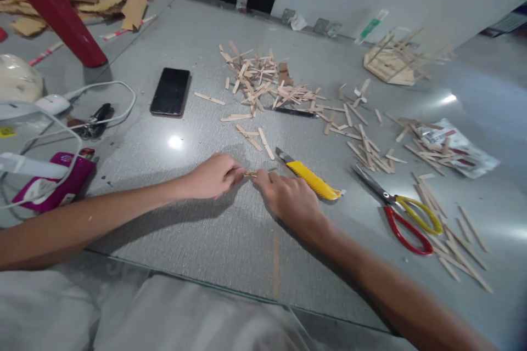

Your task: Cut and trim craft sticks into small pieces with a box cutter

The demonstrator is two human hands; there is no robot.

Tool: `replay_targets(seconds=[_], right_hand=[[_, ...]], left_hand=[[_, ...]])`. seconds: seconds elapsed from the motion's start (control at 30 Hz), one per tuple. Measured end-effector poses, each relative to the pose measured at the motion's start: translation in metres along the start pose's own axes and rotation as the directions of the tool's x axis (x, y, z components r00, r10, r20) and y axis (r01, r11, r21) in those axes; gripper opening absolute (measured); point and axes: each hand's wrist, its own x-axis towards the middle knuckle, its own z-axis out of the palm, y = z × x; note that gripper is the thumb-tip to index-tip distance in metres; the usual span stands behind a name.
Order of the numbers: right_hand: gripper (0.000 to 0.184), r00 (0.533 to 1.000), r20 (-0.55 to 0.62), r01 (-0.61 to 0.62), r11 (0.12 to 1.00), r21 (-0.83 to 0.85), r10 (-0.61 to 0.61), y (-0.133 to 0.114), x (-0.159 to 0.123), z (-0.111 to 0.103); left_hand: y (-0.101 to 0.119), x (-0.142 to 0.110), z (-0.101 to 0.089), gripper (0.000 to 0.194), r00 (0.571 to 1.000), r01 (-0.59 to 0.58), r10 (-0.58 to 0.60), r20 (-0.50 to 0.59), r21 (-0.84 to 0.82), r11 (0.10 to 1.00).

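Observation:
Between my two hands is a short piece of wooden stick [251, 174], pinched at both ends just over the table. My left hand [218, 175] closes its fingertips on one end, and my right hand [288, 197] grips the other. Most of the stick is hidden under the fingers. A yellow utility knife [313, 178] lies right beside my right hand, its blade pointing to the upper left. Two loose wooden sticks [265, 143] rest just beyond my hands.
Many cut sticks [263, 79] are heaped at the back. Scissors [395, 205] with red and yellow handles lie right, near longer sticks [461, 252]. A stick-built frame [391, 66] stands back right. A phone [170, 92], a purple box [61, 181] and white cables [123, 85] are left.

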Motion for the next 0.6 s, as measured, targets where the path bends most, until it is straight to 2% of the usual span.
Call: replay_targets(seconds=[0.17, 0.37, 0.6], right_hand=[[0.052, 0.993, -0.109, 0.062, 0.988, 0.140, -0.047, 0.016, 0.000, 0.016], [0.053, 0.968, -0.246, 0.099, 0.970, 0.224, -0.042, 0.021, 0.001, 0.030], [0.050, 0.948, -0.319, 0.065, 0.972, 0.225, 0.010, 0.017, -0.002, 0.031]], left_hand=[[-0.002, 0.002, -0.006, 0.042, 0.995, 0.057, -0.049, 0.084, -0.095, 0.994], [0.005, 0.001, -0.012, 0.038, 0.978, 0.165, -0.144, 0.154, -0.137, 0.977], [0.008, 0.002, -0.011, 0.037, 0.977, 0.180, -0.158, 0.145, -0.151, 0.972]])
